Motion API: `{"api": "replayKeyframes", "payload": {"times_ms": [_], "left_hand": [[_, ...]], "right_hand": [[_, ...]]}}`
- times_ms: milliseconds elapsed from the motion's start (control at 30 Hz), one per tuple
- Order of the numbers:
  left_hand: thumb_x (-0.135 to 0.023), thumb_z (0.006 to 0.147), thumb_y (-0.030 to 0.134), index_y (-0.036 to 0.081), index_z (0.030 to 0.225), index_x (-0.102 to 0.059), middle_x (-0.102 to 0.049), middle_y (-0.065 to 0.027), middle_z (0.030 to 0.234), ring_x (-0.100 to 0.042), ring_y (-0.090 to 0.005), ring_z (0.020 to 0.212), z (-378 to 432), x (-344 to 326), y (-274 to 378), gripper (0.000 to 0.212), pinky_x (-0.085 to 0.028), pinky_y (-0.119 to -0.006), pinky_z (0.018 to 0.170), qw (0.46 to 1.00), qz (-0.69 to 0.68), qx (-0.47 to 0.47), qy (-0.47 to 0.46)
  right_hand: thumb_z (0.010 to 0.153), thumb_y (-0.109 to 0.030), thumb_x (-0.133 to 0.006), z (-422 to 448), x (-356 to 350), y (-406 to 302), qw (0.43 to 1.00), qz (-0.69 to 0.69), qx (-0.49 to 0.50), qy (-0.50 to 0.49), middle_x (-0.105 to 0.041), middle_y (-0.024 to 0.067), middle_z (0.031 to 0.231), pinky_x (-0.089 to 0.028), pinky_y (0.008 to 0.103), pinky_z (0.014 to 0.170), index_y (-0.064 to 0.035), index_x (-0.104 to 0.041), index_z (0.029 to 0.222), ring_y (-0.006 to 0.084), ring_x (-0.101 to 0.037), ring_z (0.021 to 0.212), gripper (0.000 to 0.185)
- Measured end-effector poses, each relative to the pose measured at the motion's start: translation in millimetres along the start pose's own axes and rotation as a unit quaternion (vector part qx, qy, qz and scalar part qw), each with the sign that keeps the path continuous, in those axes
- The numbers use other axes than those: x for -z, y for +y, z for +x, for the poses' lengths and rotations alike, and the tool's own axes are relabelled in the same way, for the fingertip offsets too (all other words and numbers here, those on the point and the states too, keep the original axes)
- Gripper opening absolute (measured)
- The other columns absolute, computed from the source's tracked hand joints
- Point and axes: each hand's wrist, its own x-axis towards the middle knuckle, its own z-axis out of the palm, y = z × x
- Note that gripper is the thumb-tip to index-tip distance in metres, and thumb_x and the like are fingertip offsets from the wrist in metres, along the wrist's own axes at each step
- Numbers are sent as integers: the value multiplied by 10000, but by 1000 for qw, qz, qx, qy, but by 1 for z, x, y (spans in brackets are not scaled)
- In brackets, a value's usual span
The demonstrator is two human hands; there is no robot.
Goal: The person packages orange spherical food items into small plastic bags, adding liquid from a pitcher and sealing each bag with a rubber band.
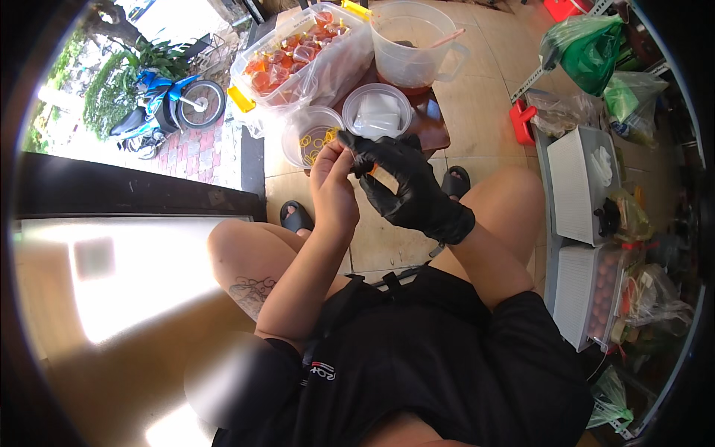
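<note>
My left hand [335,187] is bare, with its thumb and fingers pinched together against the fingertips of my right hand [410,184]. What sits between the left fingertips is too small to make out. A black glove covers my right hand, which curls around a small orange-filled bag [375,169]; most of the bag is hidden by the glove. Just beyond my left fingers is a clear round tub [291,146] with yellow rubber bands [316,150] in it. To its right, another round tub [347,112] holds a stack of clear plastic bags [377,114].
A large clear bin [335,72] with yellow latches holds several tied bags of orange liquid [279,70]. Beside it, a plastic measuring jug [413,61] with a pink-handled utensil [447,38] stands on a low brown table [433,120]. Shelving with white baskets [578,184] lines the right side.
</note>
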Motion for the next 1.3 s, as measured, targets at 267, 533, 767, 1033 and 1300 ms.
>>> {"api": "replayKeyframes", "payload": {"times_ms": [267,533,767,1033,1300], "left_hand": [[-670,772,10,62,837,-601,-593,-75,925,-554,-240,888,1,-9,14,108,-401,-363,890,819,435,-374,1],[-698,690,21,89,827,-617,-604,-21,930,-563,-230,909,0,-1,21,173,-324,-454,1001,725,553,-405,-69],[-693,683,0,87,835,-614,-600,-11,934,-562,-220,882,-9,-10,23,192,-346,-429,970,718,550,-417,-92],[-386,938,171,-1,1077,-423,-620,-205,1082,-606,-276,1021,20,-32,33,224,-473,-380,879,984,145,-62,-78],[-493,907,328,-3,1101,-489,-593,-162,795,-626,-264,720,208,-28,93,383,-499,-375,705,761,604,-235,29]], "right_hand": [[883,51,-541,12,12,-9,850,423,-286,132,-655,170,1104,-525,316,815,-95,33,1511,167,-652,898,863],[792,20,-702,2,12,-1,986,55,-135,77,-712,84,856,-536,274,678,-81,-353,1448,151,-690,743,750],[760,24,-704,3,25,-13,990,-91,-91,55,-687,87,867,-493,285,715,-83,-459,1388,177,-628,727,683],[925,-155,-538,-9,17,21,795,446,-377,164,-626,-20,1004,-406,221,743,-129,-503,1344,76,-551,872,422],[938,-191,-495,-18,49,22,751,485,-427,137,-652,5,992,-398,257,808,-100,-585,1242,77,-582,923,330]]}}
